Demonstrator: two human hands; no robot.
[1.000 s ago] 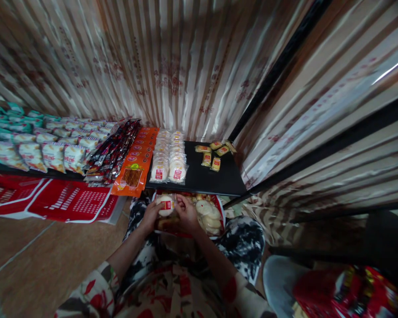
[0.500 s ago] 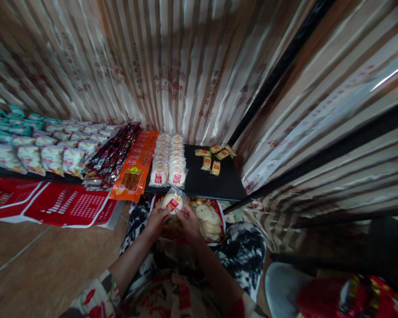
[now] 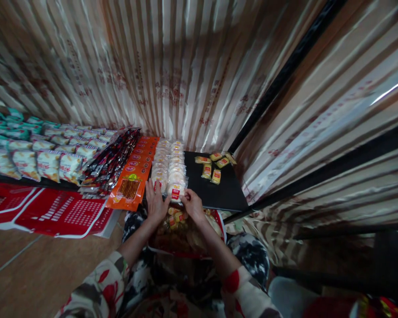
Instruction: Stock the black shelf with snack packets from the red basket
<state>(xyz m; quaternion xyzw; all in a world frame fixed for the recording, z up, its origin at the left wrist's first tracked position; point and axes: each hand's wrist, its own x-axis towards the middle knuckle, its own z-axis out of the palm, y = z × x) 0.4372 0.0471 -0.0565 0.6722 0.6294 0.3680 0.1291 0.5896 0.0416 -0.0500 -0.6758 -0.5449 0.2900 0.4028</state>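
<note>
In the head view, two rows of clear-wrapped white rice crackers stand on the black shelf (image 3: 215,194). At the front of the right row is a rice cracker packet (image 3: 175,191) with a red label. My right hand (image 3: 193,206) pinches its right edge. My left hand (image 3: 156,205) lies with fingers apart against the front of the left row (image 3: 161,165), its thumb by the front packet. Below my hands, a red and white box (image 3: 223,227) in my lap holds more wrapped crackers and small yellow packets, partly covered by my arms.
Several small yellow packets (image 3: 207,170) lie on the shelf's right part. Leftward are orange snack packs (image 3: 130,187), dark shiny sachets (image 3: 111,163), white bags (image 3: 48,163) and green bags (image 3: 16,126). Black poles (image 3: 285,187) slant at the right; a curtain (image 3: 172,66) hangs behind.
Both hands have moved forward from above the box to the shelf, bringing the rice cracker packet to the front of the right row. My left hand has let go of it and spread out.
</note>
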